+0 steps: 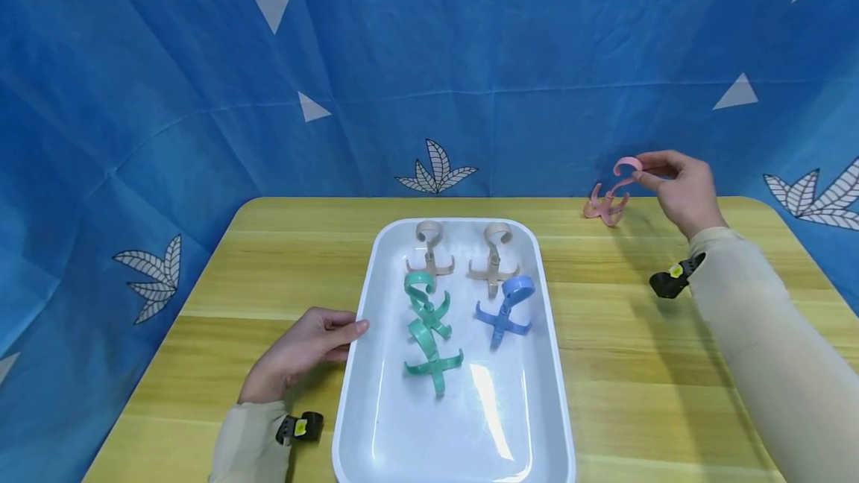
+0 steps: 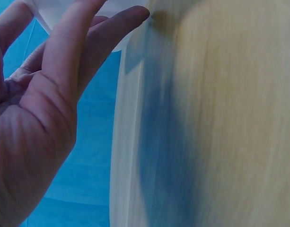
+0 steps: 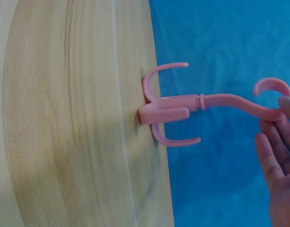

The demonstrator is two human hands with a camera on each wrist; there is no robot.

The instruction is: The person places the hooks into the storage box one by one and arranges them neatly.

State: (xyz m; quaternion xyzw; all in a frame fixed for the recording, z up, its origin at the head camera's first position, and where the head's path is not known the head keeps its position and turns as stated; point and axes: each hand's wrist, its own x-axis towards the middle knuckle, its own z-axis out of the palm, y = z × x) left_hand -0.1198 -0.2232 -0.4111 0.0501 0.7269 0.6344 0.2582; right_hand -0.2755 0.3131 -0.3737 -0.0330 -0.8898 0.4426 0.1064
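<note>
My right hand (image 1: pixel 691 188) pinches a pink rotating four-claw hook (image 1: pixel 606 207) by its curved upper end, at the table's far right. The pink hook stands upright with its prongs at the tabletop, as the right wrist view shows. At the left side of a white tray (image 1: pixel 555 364), my left hand (image 1: pixel 312 345) holds the rim, thumb over the edge and fingers outside. Inside the tray lie two beige hooks (image 1: pixel 430 259) at the back, a blue hook (image 1: pixel 505 311) on the right, and two green hooks (image 1: pixel 435 364) left of centre.
The wooden table (image 1: pixel 631 393) extends on both sides of the tray. Behind it hangs a blue cloth (image 1: pixel 376 36) with white triangles and leaf prints, close to the pink hook. The tray's near half shows bare white floor with a bright reflection.
</note>
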